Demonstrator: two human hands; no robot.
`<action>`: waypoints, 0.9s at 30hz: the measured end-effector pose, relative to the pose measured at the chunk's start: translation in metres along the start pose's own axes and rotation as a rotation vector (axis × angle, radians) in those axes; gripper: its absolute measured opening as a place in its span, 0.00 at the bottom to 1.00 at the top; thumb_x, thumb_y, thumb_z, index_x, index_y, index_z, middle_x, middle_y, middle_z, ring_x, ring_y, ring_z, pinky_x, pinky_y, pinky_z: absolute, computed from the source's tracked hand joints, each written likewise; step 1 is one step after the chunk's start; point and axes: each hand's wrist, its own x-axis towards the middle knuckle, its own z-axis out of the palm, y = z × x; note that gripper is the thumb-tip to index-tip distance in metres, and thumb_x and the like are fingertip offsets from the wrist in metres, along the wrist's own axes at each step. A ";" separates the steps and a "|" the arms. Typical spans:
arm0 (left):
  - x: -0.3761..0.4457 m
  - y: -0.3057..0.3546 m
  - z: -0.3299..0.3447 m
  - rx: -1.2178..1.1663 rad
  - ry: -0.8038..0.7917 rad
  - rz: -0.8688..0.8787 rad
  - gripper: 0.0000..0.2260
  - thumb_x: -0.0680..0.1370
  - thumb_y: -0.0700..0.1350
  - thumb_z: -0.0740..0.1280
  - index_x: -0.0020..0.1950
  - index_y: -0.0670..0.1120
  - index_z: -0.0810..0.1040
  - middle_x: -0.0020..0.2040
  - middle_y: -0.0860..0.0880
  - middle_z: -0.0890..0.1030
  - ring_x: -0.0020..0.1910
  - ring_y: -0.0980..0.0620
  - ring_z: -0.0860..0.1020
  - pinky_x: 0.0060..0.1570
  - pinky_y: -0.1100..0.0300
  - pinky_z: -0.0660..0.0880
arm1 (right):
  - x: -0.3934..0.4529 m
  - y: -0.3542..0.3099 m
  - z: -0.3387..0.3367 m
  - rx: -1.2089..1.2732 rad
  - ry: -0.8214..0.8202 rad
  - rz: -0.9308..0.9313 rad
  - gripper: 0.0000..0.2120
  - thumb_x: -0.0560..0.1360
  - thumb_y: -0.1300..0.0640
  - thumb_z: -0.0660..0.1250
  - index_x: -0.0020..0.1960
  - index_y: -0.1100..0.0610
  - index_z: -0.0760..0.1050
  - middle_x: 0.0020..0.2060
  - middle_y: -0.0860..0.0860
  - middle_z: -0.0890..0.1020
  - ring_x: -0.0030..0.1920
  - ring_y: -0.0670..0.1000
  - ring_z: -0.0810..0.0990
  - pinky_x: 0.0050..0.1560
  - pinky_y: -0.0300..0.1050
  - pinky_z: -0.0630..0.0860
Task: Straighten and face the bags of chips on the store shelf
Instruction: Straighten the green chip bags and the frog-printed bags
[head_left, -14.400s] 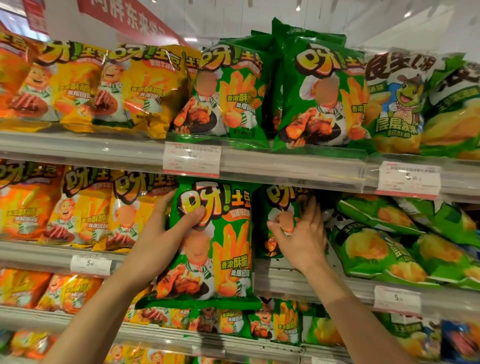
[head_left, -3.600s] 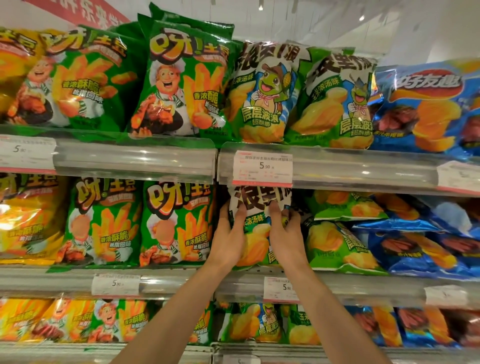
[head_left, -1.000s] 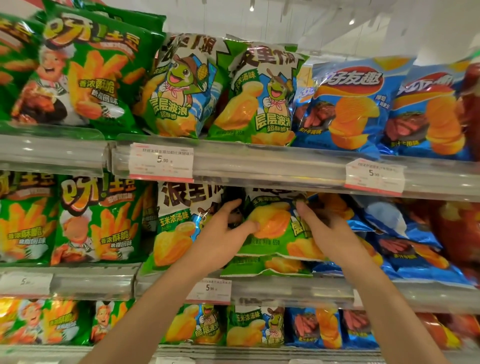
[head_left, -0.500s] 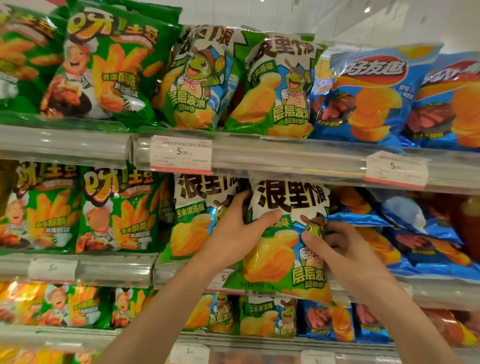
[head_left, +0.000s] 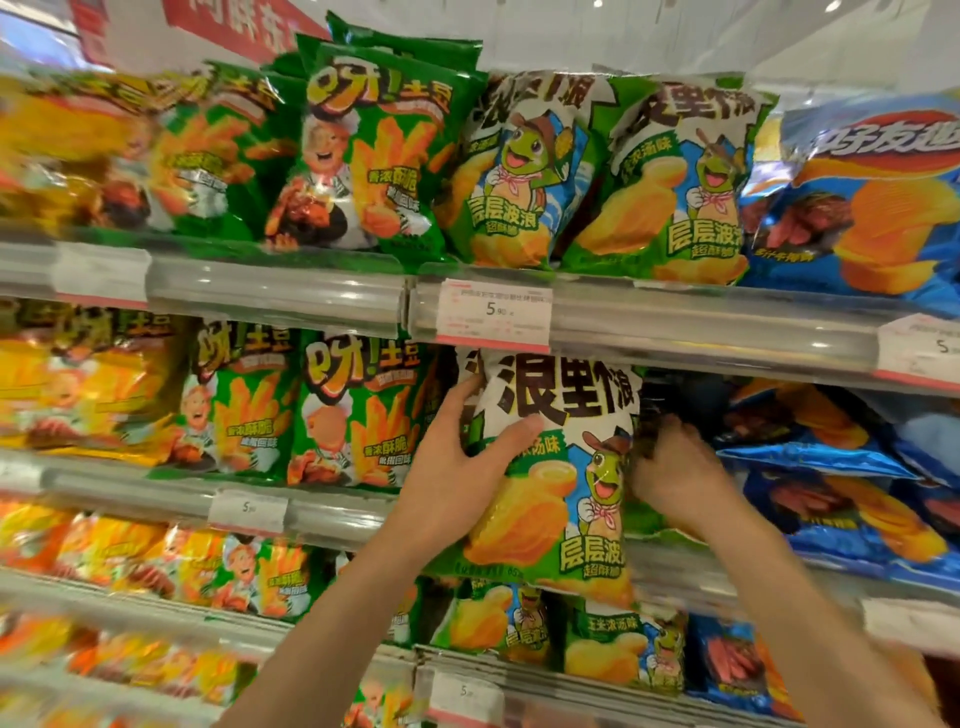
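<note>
A green-and-white bag of wavy chips (head_left: 561, 467) with a frog cartoon stands upright at the front of the middle shelf (head_left: 322, 519), its face toward me. My left hand (head_left: 457, 467) grips its left edge, thumb across the front. My right hand (head_left: 670, 473) is at the bag's right side, fingers curled behind it into a dark gap; what they touch is hidden. Its bottom hangs slightly over the shelf lip.
Green fry bags (head_left: 358, 410) stand to the left, blue chip bags (head_left: 831, 488) lie slumped to the right. The shelf above (head_left: 701, 322) carries upright green and blue bags and a price tag (head_left: 493, 314). More bags fill the lower shelf (head_left: 571, 691).
The frog bag has moved left and slightly up and stands straighter. My right hand slid from its front to behind its right edge. The view shifted left.
</note>
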 end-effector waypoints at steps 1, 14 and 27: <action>0.000 -0.001 -0.003 0.010 0.003 0.005 0.33 0.72 0.63 0.74 0.74 0.60 0.67 0.60 0.64 0.80 0.56 0.67 0.79 0.58 0.60 0.78 | 0.002 -0.003 0.005 -0.050 -0.023 0.039 0.33 0.79 0.43 0.62 0.76 0.60 0.59 0.73 0.63 0.65 0.72 0.65 0.66 0.71 0.60 0.66; 0.003 -0.008 -0.021 -0.060 0.001 0.061 0.34 0.67 0.68 0.72 0.71 0.61 0.70 0.56 0.71 0.78 0.53 0.67 0.80 0.50 0.64 0.81 | 0.007 0.017 0.002 0.483 0.179 -0.034 0.34 0.73 0.49 0.74 0.74 0.53 0.64 0.64 0.54 0.75 0.58 0.55 0.76 0.58 0.47 0.74; 0.004 -0.006 -0.027 -0.057 0.006 0.069 0.28 0.68 0.67 0.72 0.66 0.66 0.71 0.55 0.70 0.80 0.52 0.67 0.81 0.44 0.70 0.78 | 0.012 0.015 0.037 0.229 0.278 -0.032 0.56 0.67 0.24 0.60 0.81 0.57 0.47 0.78 0.60 0.58 0.77 0.63 0.58 0.76 0.63 0.57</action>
